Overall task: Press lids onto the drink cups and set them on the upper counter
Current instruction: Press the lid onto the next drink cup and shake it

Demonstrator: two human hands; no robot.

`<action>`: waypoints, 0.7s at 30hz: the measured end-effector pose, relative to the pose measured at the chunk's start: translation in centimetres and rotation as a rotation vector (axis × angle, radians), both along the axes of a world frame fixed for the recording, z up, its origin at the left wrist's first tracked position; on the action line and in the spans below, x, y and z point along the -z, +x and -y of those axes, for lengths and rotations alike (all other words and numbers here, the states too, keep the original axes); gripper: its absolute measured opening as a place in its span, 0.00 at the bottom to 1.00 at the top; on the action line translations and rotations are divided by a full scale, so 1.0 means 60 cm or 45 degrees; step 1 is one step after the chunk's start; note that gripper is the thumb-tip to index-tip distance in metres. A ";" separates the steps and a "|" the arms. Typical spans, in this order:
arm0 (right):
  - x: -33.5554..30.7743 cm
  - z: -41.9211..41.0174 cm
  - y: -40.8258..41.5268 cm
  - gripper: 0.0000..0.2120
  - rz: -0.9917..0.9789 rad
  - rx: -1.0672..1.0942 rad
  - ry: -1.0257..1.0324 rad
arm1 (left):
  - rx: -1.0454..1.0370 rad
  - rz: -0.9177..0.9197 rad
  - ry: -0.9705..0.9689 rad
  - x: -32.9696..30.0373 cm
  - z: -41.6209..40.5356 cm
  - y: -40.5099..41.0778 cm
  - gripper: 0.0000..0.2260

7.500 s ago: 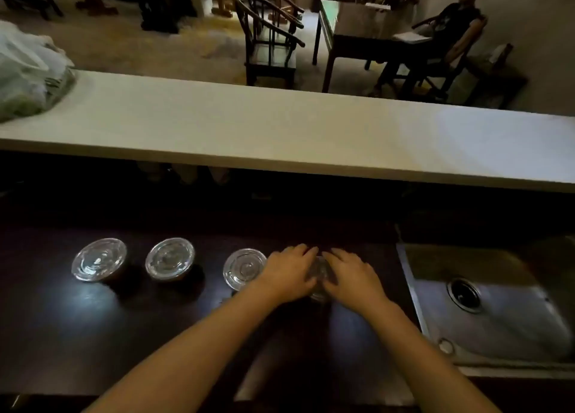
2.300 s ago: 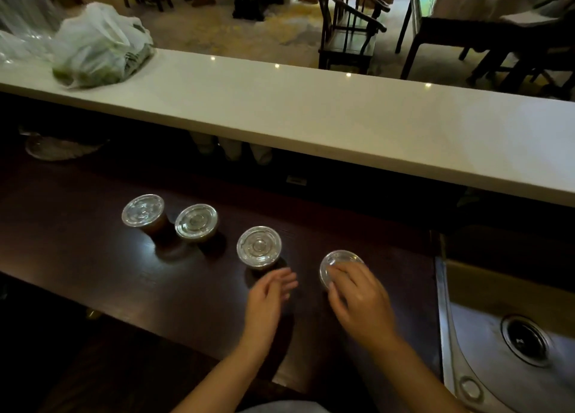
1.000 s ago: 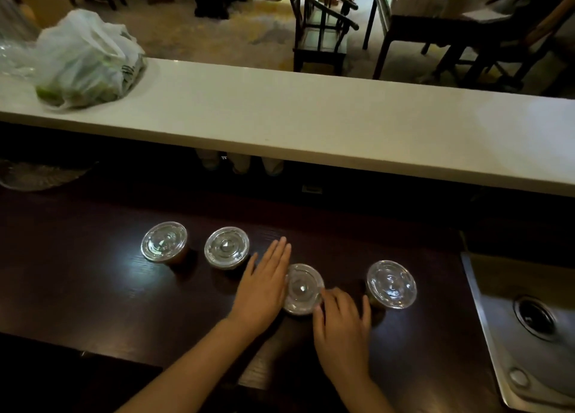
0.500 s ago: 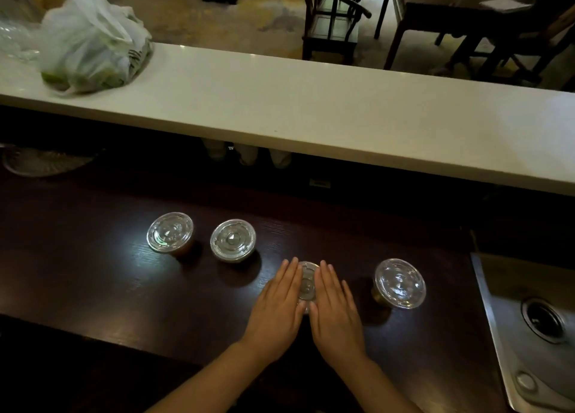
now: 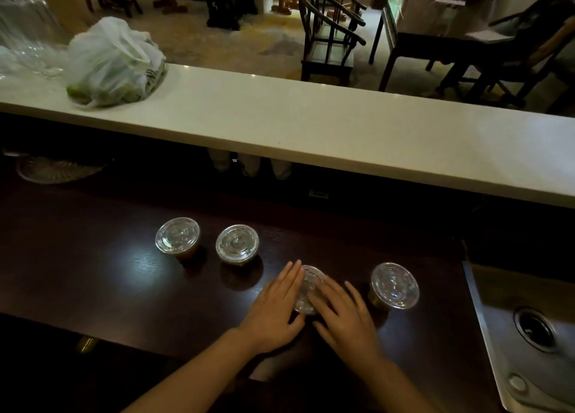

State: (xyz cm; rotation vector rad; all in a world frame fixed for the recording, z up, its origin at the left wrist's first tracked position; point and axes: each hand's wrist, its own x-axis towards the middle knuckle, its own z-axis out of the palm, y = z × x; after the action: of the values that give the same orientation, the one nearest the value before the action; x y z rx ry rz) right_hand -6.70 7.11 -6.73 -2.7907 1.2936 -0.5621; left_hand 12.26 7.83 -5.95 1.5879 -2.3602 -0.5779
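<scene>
Several drink cups with clear plastic lids stand in a row on the dark lower counter (image 5: 102,275). My left hand (image 5: 277,306) and my right hand (image 5: 343,314) lie flat, fingers extended, on the lid of the third cup (image 5: 309,283), one on each side of it. Most of that cup is hidden under my hands. A lidded cup (image 5: 394,285) stands to the right, and two lidded cups (image 5: 177,235) (image 5: 237,243) stand to the left. The white upper counter (image 5: 342,126) runs across behind them.
A white plastic bag (image 5: 113,62) with green contents lies on the upper counter's left end, beside clear plastic packaging (image 5: 21,39). A steel sink (image 5: 529,328) sits at the right. A glass dish (image 5: 59,169) rests at far left. Chairs, a table and a seated person are beyond.
Both hands moved from the rightmost cup to the third cup and settled flat on its lid. In the last half second they spread slightly apart, showing more of the lid.
</scene>
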 end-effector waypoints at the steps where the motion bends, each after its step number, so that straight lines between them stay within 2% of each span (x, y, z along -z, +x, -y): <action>1: 0.003 0.000 0.000 0.19 0.055 -0.031 -0.094 | 0.032 0.022 0.000 0.001 0.002 0.003 0.37; 3: 0.001 0.001 0.006 0.09 0.155 -0.084 -0.218 | 0.059 0.036 -0.017 0.003 0.006 0.004 0.37; 5: -0.007 0.005 0.014 0.05 0.152 -0.152 -0.278 | 0.017 -0.017 -0.037 0.005 0.010 0.005 0.35; 12: -0.044 0.048 0.019 0.02 0.009 -0.375 -0.300 | -0.314 -0.518 0.089 0.007 -0.003 -0.010 0.34; 14: -0.048 0.053 0.017 0.04 -0.009 -0.389 -0.256 | -0.540 -0.739 0.174 0.007 -0.013 -0.021 0.36; 17: -0.062 0.056 0.016 0.05 0.040 -0.305 -0.179 | -0.981 -1.117 0.514 0.001 -0.016 -0.039 0.36; 19: -0.078 0.058 0.021 0.04 0.160 -0.210 -0.159 | -1.166 -1.445 0.803 -0.010 -0.018 -0.053 0.25; 21: -0.094 0.059 0.029 0.04 0.322 -0.117 -0.105 | -1.195 -1.877 1.009 -0.026 -0.020 -0.058 0.11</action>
State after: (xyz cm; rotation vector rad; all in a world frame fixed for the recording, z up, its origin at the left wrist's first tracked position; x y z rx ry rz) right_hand -4.96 3.57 -1.07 -2.7120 1.1108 -0.9466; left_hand 8.78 9.02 -4.39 1.3497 -0.2546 -1.6664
